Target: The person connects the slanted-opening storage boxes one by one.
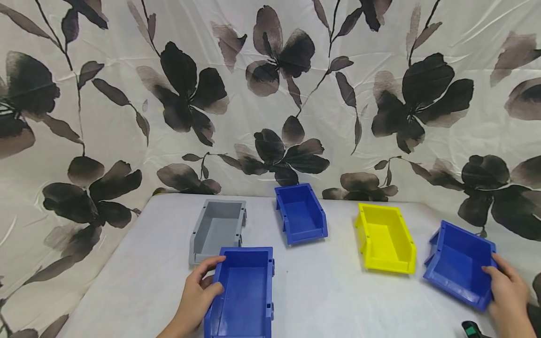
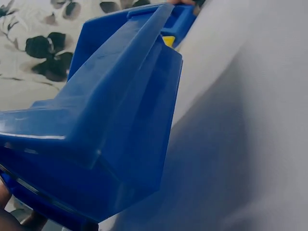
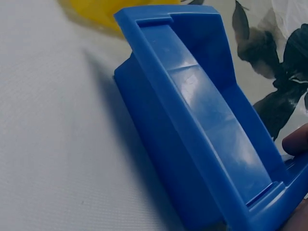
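1. The left hand (image 1: 196,298) pinches the left side of the left blue bin (image 1: 247,298). The thumb is on the side edge.
2. That bin is near the bottom of the head view, and it hides a corner of the gray bin (image 1: 217,230).
3. The right hand (image 1: 509,288) holds the right side of the right blue bin (image 1: 458,263). This bin is tipped, and I cannot tell if it touches the table (image 1: 321,300).
4. The yellow bin (image 1: 386,239) is on the table, just left of the right blue bin.
5. The back blue bin (image 1: 302,213) sits between the gray and yellow ones.
6. A cloth (image 1: 338,126) with dark flowers hangs behind.
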`<state>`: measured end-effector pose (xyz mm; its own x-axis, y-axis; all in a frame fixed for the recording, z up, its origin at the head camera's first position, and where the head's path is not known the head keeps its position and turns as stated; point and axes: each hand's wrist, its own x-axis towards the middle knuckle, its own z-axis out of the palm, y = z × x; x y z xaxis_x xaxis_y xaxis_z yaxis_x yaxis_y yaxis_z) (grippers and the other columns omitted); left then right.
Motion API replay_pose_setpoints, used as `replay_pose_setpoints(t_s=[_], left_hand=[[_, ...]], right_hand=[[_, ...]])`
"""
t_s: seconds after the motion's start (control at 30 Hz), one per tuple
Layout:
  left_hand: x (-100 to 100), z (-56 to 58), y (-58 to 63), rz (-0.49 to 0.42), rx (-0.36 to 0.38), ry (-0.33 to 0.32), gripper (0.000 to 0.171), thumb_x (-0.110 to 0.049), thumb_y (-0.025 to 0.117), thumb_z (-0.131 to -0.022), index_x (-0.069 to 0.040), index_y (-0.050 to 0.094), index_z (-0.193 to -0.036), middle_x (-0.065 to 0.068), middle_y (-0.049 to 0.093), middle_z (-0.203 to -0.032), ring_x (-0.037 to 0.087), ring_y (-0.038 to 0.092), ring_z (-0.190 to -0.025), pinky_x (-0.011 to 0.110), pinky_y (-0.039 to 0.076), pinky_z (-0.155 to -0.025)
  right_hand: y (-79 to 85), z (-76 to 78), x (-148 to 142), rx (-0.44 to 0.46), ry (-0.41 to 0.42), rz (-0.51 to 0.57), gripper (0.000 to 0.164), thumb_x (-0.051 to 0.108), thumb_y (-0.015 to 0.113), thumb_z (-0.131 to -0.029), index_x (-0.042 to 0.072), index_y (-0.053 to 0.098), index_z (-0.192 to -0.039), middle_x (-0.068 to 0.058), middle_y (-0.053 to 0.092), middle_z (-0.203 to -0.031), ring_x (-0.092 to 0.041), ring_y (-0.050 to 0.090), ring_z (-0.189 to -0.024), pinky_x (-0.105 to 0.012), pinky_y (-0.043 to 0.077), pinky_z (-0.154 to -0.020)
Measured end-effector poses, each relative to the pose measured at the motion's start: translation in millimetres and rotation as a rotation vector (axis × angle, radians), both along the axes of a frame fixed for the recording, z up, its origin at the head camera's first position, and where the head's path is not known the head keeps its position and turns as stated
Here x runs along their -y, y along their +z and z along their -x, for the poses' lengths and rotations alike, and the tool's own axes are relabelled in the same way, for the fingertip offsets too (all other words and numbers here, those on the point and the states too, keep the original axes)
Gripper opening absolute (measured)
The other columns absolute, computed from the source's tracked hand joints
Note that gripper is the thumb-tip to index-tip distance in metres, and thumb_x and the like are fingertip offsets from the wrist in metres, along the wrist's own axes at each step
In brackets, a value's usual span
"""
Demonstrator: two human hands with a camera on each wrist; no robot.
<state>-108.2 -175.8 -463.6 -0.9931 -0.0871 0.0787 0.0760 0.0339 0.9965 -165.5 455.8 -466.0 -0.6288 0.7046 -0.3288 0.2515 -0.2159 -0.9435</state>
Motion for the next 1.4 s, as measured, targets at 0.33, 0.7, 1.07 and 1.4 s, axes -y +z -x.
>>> replay_pose_setpoints(t_s=[0.33, 0.7, 1.07, 1.4], left_hand=[[2.4, 5.7, -9.5, 0.059, -0.028, 0.007, 0.062, 0.018, 0.054, -0.070, -0.002, 0.057, -0.128, 0.020, 0.052, -0.128, 0.038, 0.061, -0.103, 0.031, 0.052, -0.075], [19.4, 19.2, -20.9, 0.104, -0.065, 0.020, 0.060, 0.017, 0.056, -0.071, -0.002, 0.057, -0.128, 0.020, 0.053, -0.128, 0.038, 0.060, -0.104, 0.028, 0.051, -0.077], [27.5, 32.0, -17.4, 0.144, -0.056, 0.016, 0.059, 0.015, 0.057, -0.071, -0.003, 0.060, -0.126, 0.018, 0.054, -0.129, 0.038, 0.057, -0.108, 0.026, 0.049, -0.081], [36.0, 31.2, -18.4, 0.175, -0.075, 0.023, 0.056, 0.013, 0.058, -0.073, -0.003, 0.059, -0.127, 0.019, 0.054, -0.129, 0.038, 0.057, -0.107, 0.025, 0.048, -0.081]], right_hand=[[-4.4, -0.4, -1.0, -0.008, -0.037, 0.001, 0.057, 0.014, 0.055, -0.097, 0.041, 0.040, -0.145, 0.021, 0.023, -0.153, -0.001, 0.020, -0.139, -0.031, 0.014, -0.113], [-2.2, 0.7, 3.3, -0.011, -0.028, -0.079, 0.057, 0.013, 0.049, -0.098, 0.041, 0.037, -0.147, 0.021, 0.022, -0.153, 0.001, 0.019, -0.139, -0.029, 0.012, -0.113], [2.0, -3.8, -4.2, 0.157, 0.069, -0.267, 0.068, 0.016, 0.048, -0.096, 0.043, 0.020, -0.152, 0.019, 0.039, -0.120, -0.004, 0.038, -0.116, -0.039, 0.025, -0.111], [-1.6, -2.0, -14.3, 0.132, 0.123, -0.288, 0.067, 0.014, 0.050, -0.097, 0.040, 0.024, -0.152, 0.018, 0.038, -0.102, 0.004, 0.038, -0.086, -0.013, 0.041, -0.070]])
